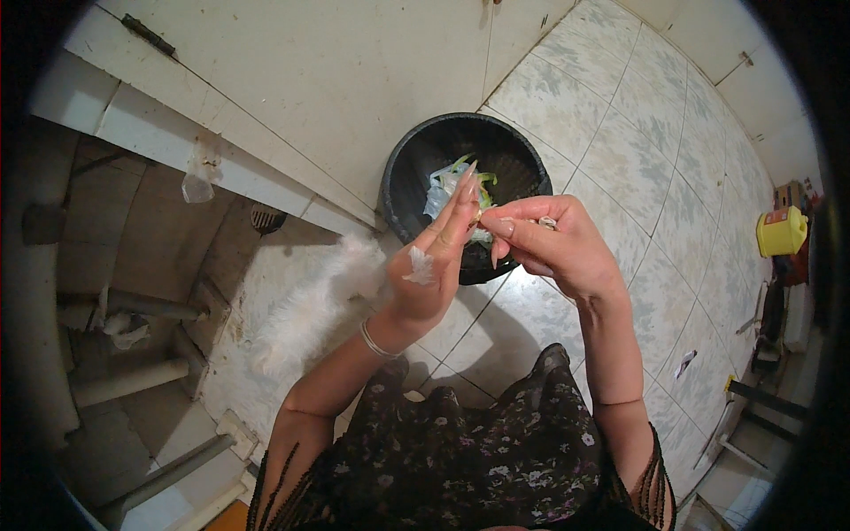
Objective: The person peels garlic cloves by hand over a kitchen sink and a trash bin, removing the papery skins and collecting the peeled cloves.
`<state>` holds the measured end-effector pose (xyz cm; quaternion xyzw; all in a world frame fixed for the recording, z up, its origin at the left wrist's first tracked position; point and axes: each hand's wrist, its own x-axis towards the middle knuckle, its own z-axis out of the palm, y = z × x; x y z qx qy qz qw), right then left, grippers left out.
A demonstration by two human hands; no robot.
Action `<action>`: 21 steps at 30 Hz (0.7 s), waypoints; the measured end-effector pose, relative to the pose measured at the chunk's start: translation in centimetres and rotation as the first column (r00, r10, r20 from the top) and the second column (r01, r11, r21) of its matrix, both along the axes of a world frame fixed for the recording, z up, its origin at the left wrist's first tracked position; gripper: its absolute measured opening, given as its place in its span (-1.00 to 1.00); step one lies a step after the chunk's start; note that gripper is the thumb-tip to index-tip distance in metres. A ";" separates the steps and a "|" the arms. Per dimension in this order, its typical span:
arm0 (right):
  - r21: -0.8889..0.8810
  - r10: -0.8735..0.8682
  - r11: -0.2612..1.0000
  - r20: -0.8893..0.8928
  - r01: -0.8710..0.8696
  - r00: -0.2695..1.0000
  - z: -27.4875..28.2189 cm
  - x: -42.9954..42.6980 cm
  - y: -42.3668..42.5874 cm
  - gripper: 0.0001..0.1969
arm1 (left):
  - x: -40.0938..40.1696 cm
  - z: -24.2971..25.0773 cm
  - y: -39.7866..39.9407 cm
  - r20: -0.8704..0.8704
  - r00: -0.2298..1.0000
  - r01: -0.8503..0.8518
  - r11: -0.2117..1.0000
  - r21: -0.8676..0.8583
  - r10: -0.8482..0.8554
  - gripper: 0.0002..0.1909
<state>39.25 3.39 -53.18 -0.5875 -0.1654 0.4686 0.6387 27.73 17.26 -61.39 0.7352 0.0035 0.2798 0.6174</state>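
My left hand [428, 262] is held over a black round bin [402, 182], its fingers straight and close together. A thin white papery flake [420, 265], like garlic skin, clings to the back of it. My right hand [558, 242] meets it from the right, thumb and index finger pinched on a small pale piece [477, 218] at the left hand's palm side. How the left hand grips that piece is hidden. Inside the bin lie a crumpled light plastic bag [435, 196] and green peelings [490, 179]. A pale object, perhaps a ring, shows at my right fingers.
A fluffy white dog [312, 312] is on the tiled floor [617, 186], left of the bin. Pale cabinet doors [319, 79] rise behind. An open recess with pipes [133, 385] lies at left. A yellow plastic jug [782, 232] and a dark metal frame [767, 401] stand at right.
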 end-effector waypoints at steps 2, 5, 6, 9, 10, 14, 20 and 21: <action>-0.008 -0.004 1.000 0.014 0.004 1.000 -0.2 -0.1 0.1 -0.77 | 0.1 0.3 -0.4 -0.010 1.000 0.015 0.992 -0.126 -0.017 -0.52; -0.007 -0.016 1.000 0.034 0.016 0.999 -0.8 -0.1 0.1 -0.77 | 0.2 0.0 -0.7 -0.031 0.998 0.039 0.959 -0.281 -0.049 -0.52; 0.001 -0.022 1.000 0.036 0.022 0.999 -1.1 -0.1 0.1 -0.77 | 0.2 0.0 -0.8 -0.039 0.998 0.042 0.954 -0.297 -0.056 -0.52; -0.024 -0.051 0.998 0.049 0.052 0.997 -1.0 -0.3 0.3 -0.77 | 0.3 0.5 -0.6 -0.120 0.993 -0.018 0.966 -0.257 -0.014 -0.54; -0.024 -0.049 0.998 0.048 0.050 0.998 -1.0 -0.2 0.3 -0.77 | 0.4 0.4 -0.5 -0.144 0.990 -0.038 0.971 -0.237 0.004 -0.55; -0.012 -0.013 1.000 0.004 0.013 1.000 -0.6 0.1 0.2 -0.77 | 0.5 -0.7 -0.1 0.023 0.998 -0.066 0.997 0.034 0.066 -0.56; -0.050 -0.007 0.999 0.137 0.014 0.991 -1.0 -0.2 0.1 -0.77 | 0.4 -0.1 -0.4 -0.073 0.990 -0.113 0.990 0.083 0.120 -0.58; -0.065 -0.008 0.998 0.202 0.022 0.979 -1.0 -0.2 0.2 -0.77 | 0.4 -0.1 -0.3 -0.064 0.990 -0.122 0.988 0.090 0.128 -0.59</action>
